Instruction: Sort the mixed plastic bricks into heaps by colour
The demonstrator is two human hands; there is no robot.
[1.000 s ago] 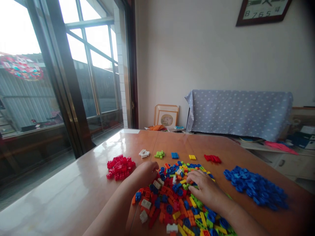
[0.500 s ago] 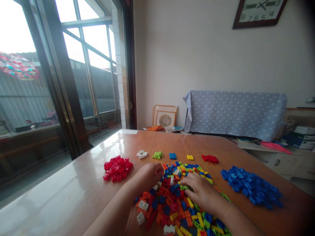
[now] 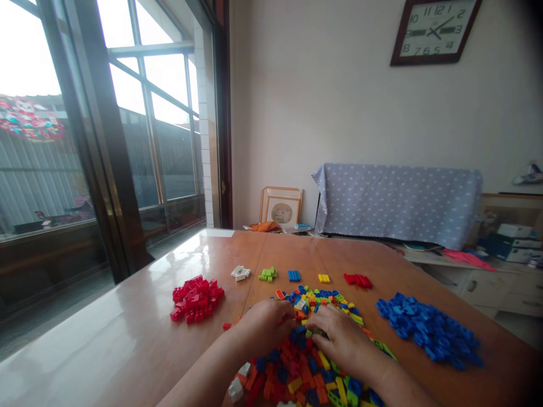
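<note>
At the mixed brick pile (image 3: 292,373), the left hand (image 3: 271,321) is curled, the right hand (image 3: 343,334) loosely bent; whether these 2 grip anything cannot be told.

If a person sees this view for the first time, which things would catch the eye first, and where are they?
Probably the big pile of mixed, brightly coloured plastic bricks at the bottom centre, with the person's left hand and right hand over it. Next might come the heap of blue plastic pieces at right and the crimson plastic bricks at left. The dark-framed wall clock stands out at upper right.
</note>
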